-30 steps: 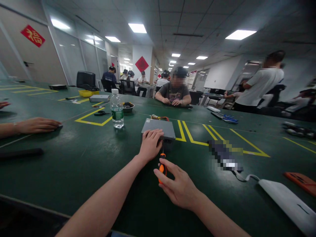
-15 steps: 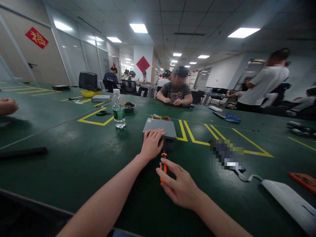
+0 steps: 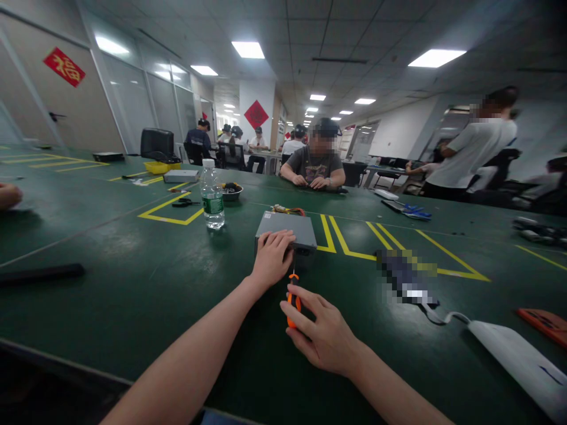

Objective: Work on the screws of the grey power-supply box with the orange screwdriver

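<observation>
Bright ceiling panels light a busy room, and from your head camera you look across a green tabletop [image 3: 168,307] marked with yellow tape. Your left grip [image 3: 271,262] lies flat over the near edge of a gray metal box [image 3: 292,224], fingers spread, unclenched. Your right grip [image 3: 325,339] pinches a screwdriver [image 3: 294,302] by its orange-and-black handle. The box lies ahead and slightly left of your right grip; your left is nearer, touching it. The screwdriver's long axis runs away from you, shaft toward the box's near face; whether its tip touches, you cannot tell. Count one box, one screwdriver, one bottle [image 3: 213,203] and one bowl [image 3: 234,196] ahead-left of your left grip, and one white device [image 3: 518,360] well right of your right grip.
</observation>
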{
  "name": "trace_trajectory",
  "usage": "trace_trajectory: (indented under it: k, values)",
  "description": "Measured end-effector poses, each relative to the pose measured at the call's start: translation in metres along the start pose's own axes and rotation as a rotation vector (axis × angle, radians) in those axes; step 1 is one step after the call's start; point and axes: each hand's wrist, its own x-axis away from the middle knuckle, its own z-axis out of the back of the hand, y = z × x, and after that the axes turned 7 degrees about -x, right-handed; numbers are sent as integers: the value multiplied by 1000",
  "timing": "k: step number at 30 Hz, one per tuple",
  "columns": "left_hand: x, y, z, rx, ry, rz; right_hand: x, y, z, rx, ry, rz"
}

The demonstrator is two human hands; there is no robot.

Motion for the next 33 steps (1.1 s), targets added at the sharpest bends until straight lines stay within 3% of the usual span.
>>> trace_trajectory:
  k: [9, 16, 24, 28, 33]
  values:
    - [0, 0, 0, 8, -8, 8, 6, 4, -4, 6, 150, 5]
    - [0, 0, 1, 2, -6, 5, 0, -1, 1, 47, -35, 0]
    - [0, 1, -1, 3, -8, 12, 0, -1, 2, 205, 98, 56]
    - [0, 1, -1, 4, 3, 11, 1, -4, 8, 329, 98, 46]
    - [0, 1, -1, 10, 8, 9, 2, -9, 6, 525, 49, -95]
